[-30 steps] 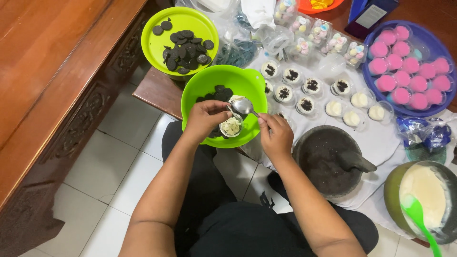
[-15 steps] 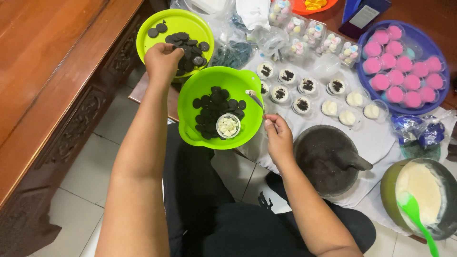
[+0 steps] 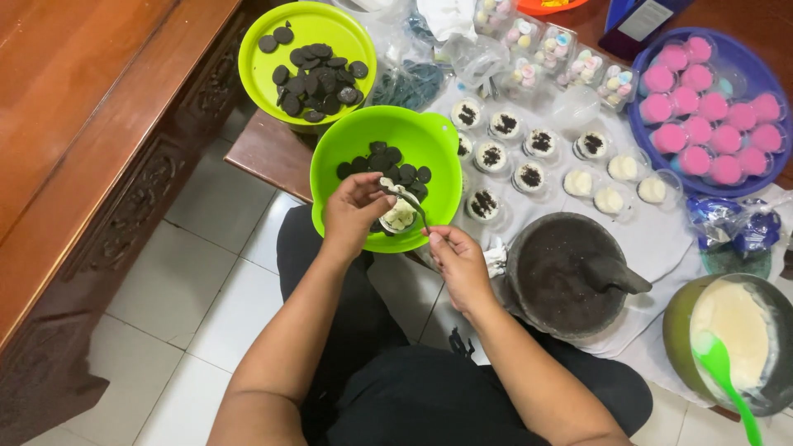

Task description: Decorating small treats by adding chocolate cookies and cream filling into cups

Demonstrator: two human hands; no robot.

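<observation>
My left hand (image 3: 353, 216) pinches a small cream-filled cup (image 3: 400, 216) over the green bowl (image 3: 429, 136); my right hand (image 3: 459, 263) grips a spoon (image 3: 406, 201) (dipped in).

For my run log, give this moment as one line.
left hand: over small cup in green bowl | right hand: holding spoon | dark cookies in bowl

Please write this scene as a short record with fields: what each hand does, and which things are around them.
left hand: holds a dark cookie over the small cup
right hand: holds a spoon, its tip at the cup
cup: holds white cream, sits inside the near green bowl
near green bowl: also holds dark cookies
far green bowl: more dark cookies
stone mortar: dark, pestle lying inside
blue basin: pink-lidded cups
cream pot: white cream, green spatula
</observation>
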